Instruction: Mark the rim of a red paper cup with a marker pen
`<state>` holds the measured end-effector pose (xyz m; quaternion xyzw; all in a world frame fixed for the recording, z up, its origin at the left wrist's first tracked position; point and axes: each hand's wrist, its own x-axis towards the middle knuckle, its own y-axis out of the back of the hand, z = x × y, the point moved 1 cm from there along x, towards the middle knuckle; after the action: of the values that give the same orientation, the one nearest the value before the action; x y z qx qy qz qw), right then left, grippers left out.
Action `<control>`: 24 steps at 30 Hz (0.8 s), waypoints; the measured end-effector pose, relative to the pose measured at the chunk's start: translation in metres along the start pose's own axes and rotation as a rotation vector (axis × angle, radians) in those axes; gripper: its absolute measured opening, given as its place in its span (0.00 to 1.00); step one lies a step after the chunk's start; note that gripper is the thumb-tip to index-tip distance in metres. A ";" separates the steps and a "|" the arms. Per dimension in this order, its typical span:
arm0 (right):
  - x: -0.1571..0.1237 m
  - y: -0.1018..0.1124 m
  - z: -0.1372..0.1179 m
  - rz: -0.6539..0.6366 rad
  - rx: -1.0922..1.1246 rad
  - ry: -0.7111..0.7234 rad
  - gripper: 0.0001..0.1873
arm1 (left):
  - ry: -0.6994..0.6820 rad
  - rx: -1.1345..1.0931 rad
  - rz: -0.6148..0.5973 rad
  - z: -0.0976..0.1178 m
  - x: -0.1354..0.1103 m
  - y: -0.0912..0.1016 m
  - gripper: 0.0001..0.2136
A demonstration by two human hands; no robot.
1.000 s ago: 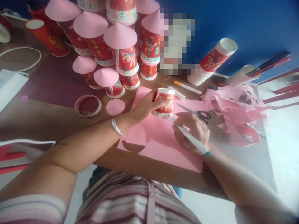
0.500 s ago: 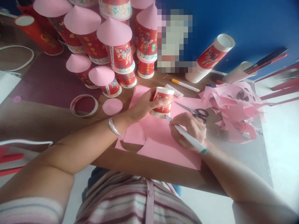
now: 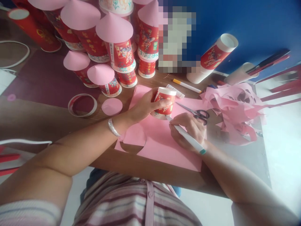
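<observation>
My left hand (image 3: 144,106) is wrapped round a small red patterned paper cup (image 3: 164,102) that stands upside down on a pink paper sheet (image 3: 162,144). My right hand (image 3: 188,130) grips a white pen (image 3: 188,138) with a green end. Its tip touches the sheet at the cup's lower rim. A round cut-out gap shows in the sheet's near left edge. Black-handled scissors (image 3: 197,112) lie on the sheet just beyond my right hand.
Stacked red cups topped with pink paper cones (image 3: 114,29) fill the far left. A pink paper disc (image 3: 112,106) and a cut cup ring (image 3: 82,105) lie left of the sheet. Pink paper scraps (image 3: 235,110) pile at the right. An orange-capped pen (image 3: 187,85) and a lying cup stack (image 3: 211,59) sit behind.
The view drifted slightly. My right hand moved the pen tip a little left along the cup's rim; my left hand kept holding the cup in place.
</observation>
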<state>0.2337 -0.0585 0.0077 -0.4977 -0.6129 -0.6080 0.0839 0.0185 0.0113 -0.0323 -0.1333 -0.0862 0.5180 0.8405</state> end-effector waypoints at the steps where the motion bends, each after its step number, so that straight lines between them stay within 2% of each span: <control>1: 0.000 0.000 0.000 0.000 0.000 0.000 0.14 | 0.002 -0.002 0.000 0.000 0.000 0.000 0.30; 14: 0.000 -0.002 0.001 -0.006 0.041 0.005 0.18 | -0.002 -0.014 -0.002 0.000 0.000 -0.001 0.29; 24: 0.002 -0.003 0.002 0.001 0.033 0.015 0.15 | -0.018 -0.028 -0.012 -0.001 0.001 0.000 0.26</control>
<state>0.2315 -0.0555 0.0071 -0.4921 -0.6219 -0.6014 0.0967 0.0194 0.0116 -0.0336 -0.1400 -0.1019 0.5128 0.8409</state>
